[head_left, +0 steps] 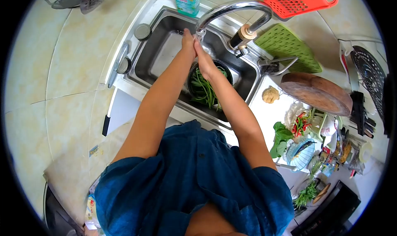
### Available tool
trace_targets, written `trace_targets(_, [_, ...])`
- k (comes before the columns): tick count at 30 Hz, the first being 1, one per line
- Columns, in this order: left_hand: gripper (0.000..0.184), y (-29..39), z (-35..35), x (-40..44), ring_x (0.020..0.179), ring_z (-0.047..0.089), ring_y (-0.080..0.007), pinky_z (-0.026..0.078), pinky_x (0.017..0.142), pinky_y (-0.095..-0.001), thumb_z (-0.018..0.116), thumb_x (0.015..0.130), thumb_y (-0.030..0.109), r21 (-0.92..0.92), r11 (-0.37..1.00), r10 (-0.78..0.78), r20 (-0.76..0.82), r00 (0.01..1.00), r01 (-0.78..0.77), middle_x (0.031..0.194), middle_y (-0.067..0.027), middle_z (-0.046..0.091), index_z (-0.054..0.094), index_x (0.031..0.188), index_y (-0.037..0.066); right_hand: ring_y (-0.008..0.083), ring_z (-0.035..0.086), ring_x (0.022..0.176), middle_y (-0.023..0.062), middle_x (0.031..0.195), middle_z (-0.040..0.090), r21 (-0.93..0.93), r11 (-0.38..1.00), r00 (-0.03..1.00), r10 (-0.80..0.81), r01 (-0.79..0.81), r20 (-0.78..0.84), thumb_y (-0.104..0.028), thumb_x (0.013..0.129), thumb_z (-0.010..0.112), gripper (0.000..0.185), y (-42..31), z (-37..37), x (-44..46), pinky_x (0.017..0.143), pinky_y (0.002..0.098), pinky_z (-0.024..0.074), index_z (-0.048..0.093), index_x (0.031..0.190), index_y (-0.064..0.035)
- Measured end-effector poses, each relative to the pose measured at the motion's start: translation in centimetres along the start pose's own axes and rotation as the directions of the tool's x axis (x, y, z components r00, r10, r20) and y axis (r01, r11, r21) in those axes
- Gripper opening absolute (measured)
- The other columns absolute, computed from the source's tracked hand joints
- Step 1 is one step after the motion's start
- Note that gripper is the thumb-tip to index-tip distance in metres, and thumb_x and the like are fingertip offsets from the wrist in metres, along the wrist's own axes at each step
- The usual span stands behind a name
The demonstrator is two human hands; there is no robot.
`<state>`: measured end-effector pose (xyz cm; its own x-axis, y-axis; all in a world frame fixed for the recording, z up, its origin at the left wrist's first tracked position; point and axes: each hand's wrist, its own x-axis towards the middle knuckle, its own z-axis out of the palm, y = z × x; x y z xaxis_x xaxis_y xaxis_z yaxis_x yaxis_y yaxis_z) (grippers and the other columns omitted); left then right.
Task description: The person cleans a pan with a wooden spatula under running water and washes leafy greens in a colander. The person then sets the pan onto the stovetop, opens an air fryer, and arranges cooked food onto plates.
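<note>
Under the mouth of the chrome faucet, my left hand and my right hand touch each other, fingers mostly stretched out. Water appears to run beside them, and I see no object in either hand. Below my right hand, a dark round container with long green vegetables sits in the steel sink. My right wrist and forearm cover part of the greens.
A green soap bottle stands behind the sink. To the right are a red basket, a green perforated board, a round wooden chopping board, a ginger-like lump, red chilies and a glass bowl.
</note>
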<state>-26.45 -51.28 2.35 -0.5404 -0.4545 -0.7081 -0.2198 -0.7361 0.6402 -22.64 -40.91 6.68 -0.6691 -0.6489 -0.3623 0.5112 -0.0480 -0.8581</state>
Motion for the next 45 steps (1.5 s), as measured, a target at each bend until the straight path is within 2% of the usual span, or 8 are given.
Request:
trace_targets(5, [0.058,0.7,-0.7,-2.8,0.097,0.055,-0.0203,0.044,0.087,-0.0358,0.04,0.095,0.056,-0.037,0.997,0.074,0.212,0.974,-0.067,0.107,-0.0075,0.059,0.055,0.115,0.004,0.026,0.057,0.1,0.0101,0.104,0.06,0.364,0.924,0.971,0.185,-0.12,-0.149,-0.049,0.094,0.046,0.049,-0.7,1.4,5.3,0.091,0.0382,0.0441,0.055,0.111,-0.0046])
trace_targets(11, [0.065,2.7,-3.6,-1.6,0.126,0.04,-0.0233,0.038,0.098,-0.0389,0.04,0.094,0.056,-0.136,0.98,0.145,-0.003,0.989,-0.144,0.134,-0.0094,0.047,0.041,0.133,0.004,0.0287,0.051,0.115,0.0161,0.124,0.055,0.877,0.48,0.999,-0.047,0.021,0.002,-0.035,0.097,0.039,0.047,0.6,0.6,8.6,0.102,0.0393,0.0394,0.051,0.124,0.0014])
trace_targets(17, [0.039,2.1,-5.1,-3.3,0.113,0.053,-0.0175,0.045,0.093,-0.0331,0.052,0.096,0.026,-0.112,0.993,0.101,0.536,0.838,-0.048,0.123,-0.0061,0.055,0.045,0.13,0.007,0.0318,0.048,0.117,0.0171,0.125,0.054,0.883,0.457,0.991,-0.124,0.105,-0.054,-0.036,0.097,0.039,0.044,0.3,1.7,8.4,0.099,0.043,0.0409,0.052,0.124,-0.0042])
trace_targets(20, [0.041,2.5,-3.6,-4.1,0.108,0.056,-0.018,0.049,0.087,-0.0327,0.058,0.093,0.017,-0.063,0.998,0.048,0.371,0.927,-0.026,0.123,-0.007,0.055,0.045,0.13,0.006,0.0336,0.04,0.125,0.0177,0.138,0.041,0.742,0.657,0.991,-0.1,0.13,-0.085,-0.031,0.098,0.036,0.051,0.5,1.8,8.6,0.105,0.0455,0.0354,0.033,0.142,-0.0069])
trace_targets(24, [0.038,0.2,-3.1,1.6,0.107,0.056,-0.0211,0.049,0.086,-0.0383,0.051,0.097,0.029,-0.079,0.996,0.05,0.269,0.962,-0.03,0.122,-0.0088,0.055,0.046,0.128,0.007,0.0255,0.046,0.118,0.01,0.128,0.052,0.28,0.958,0.984,-0.019,0.069,-0.177,-0.035,0.094,0.053,0.044,-0.5,2.8,7.6,0.103,0.0363,0.035,0.052,0.13,-0.0122])
trace_targets(29, [0.054,1.6,-0.8,-0.9,0.112,0.051,-0.0249,0.043,0.093,-0.0444,0.034,0.098,0.051,-0.234,0.968,-0.019,0.297,0.955,0.092,0.128,-0.0084,0.052,0.044,0.133,0.011,0.0257,0.044,0.125,0.0115,0.137,0.047,-0.219,0.919,0.936,-0.348,0.329,-0.056,-0.041,0.094,0.05,0.052,-1.0,2.3,5.4,0.103,0.0366,0.0345,0.049,0.135,-0.0079])
trace_targets(39, [0.056,1.2,-0.9,-0.8,0.095,0.052,-0.0242,0.045,0.081,-0.0415,0.05,0.088,0.06,-0.156,0.987,0.099,0.407,0.908,-0.038,0.111,-0.005,0.056,0.051,0.121,0.015,0.0272,0.024,0.139,0.0121,0.147,0.035,-0.22,0.973,0.972,0.02,-0.074,-0.235,-0.053,0.097,0.035,0.064,-1.2,2.5,4.5,0.113,0.0364,0.0167,0.039,0.141,-0.008])
trace_targets(45, [0.051,-0.4,-1.8,-0.9,0.095,0.053,-0.0239,0.044,0.085,-0.041,0.049,0.089,0.06,-0.241,0.964,0.032,0.525,0.851,0.112,0.105,-0.0034,0.056,0.052,0.112,0.015,0.0331,0.033,0.134,0.0204,0.142,0.04,-0.445,0.883,0.972,-0.214,0.151,-0.095,-0.052,0.094,0.04,0.065,1.5,-1.4,8.0,0.109,0.0402,0.0249,0.039,0.141,-0.0069])
